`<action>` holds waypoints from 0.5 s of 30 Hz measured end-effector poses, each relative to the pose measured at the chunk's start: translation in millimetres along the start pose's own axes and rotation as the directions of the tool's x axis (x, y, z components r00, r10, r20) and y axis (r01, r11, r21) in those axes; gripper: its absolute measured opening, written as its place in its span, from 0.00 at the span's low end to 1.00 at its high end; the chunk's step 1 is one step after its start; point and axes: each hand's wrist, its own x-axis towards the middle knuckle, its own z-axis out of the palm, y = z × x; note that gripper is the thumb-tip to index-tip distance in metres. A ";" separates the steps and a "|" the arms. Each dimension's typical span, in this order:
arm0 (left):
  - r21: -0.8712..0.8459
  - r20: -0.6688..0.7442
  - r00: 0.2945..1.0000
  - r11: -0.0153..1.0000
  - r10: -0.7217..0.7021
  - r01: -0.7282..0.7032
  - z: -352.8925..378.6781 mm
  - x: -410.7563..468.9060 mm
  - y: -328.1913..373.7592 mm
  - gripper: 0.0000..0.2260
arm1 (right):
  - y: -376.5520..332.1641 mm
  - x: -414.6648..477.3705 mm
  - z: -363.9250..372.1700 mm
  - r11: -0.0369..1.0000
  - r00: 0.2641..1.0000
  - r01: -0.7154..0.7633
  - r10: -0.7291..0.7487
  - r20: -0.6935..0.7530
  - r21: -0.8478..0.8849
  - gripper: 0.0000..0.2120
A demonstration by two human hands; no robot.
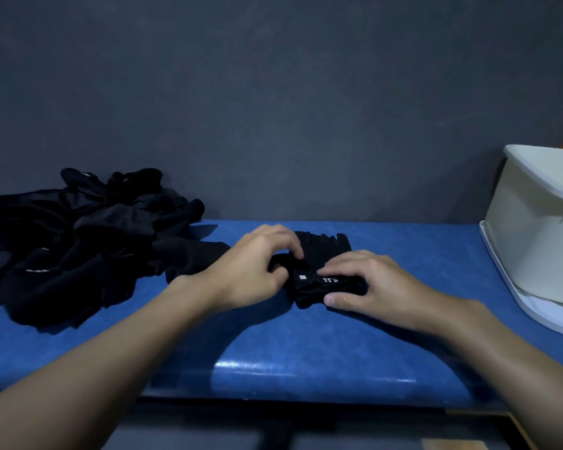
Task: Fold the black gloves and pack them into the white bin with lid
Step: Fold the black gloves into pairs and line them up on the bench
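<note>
**Black glove half folded, tips for finishing the fold cleanly**

Blue padded bench top (306, 352) is the work surface. The pile of black gloves (78, 241) waiting their turn sits at the left, against the wall. The white bin (533, 228) is off at the right edge, standing on what looks like its lid (501, 271), so it's open on top, though I can't see inside.

The black glove (325, 251) being worked on lies in the middle of the bench, between pile and bin. Could be a stacked pair, too dark to tell. The left hand (251, 264) has its fingers curled, pinching the glove's left edge. The right hand (371, 284) clamps the folded cuff end, fingers on top by the white print (330, 280) and thumb against the near edge.

My take:
- Anchor with the right hand so the layers don't slide.
- Let the left bring its edge over and line it up before pressing.
- Flatten the crease toward the fingertips.
- Carry it to the bin pinched shut, since this fabric looks springy and will likely pop open.
</note>
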 end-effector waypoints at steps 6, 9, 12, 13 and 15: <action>0.092 0.226 0.973 0.996 -0.037 0.017 -0.3 -4.5 9.6 0.18 | 5.8 -16.3 1.9 1.000 0.997 0.011 -0.010 -0.074 0.020 0.26; 0.129 0.256 0.967 0.991 -0.007 -0.027 2.8 -8.8 5.6 0.21 | 14.5 -26.2 4.4 0.995 0.996 0.025 -0.017 -0.082 0.098 0.21; 0.148 0.204 0.978 0.986 0.040 -0.071 9.1 -12.4 0.9 0.23 | 18.3 -31.1 9.9 0.995 0.989 0.040 -0.026 -0.142 0.094 0.18; 0.159 0.183 0.981 0.983 0.059 -0.088 11.3 -13.6 0.8 0.23 | 18.5 -31.8 11.5 0.995 0.987 0.048 -0.033 -0.159 0.091 0.17; 0.174 0.152 0.985 0.979 0.077 -0.103 14.4 -16.1 0.2 0.23 | 18.0 -33.2 13.2 0.994 0.981 0.060 -0.041 -0.188 0.093 0.16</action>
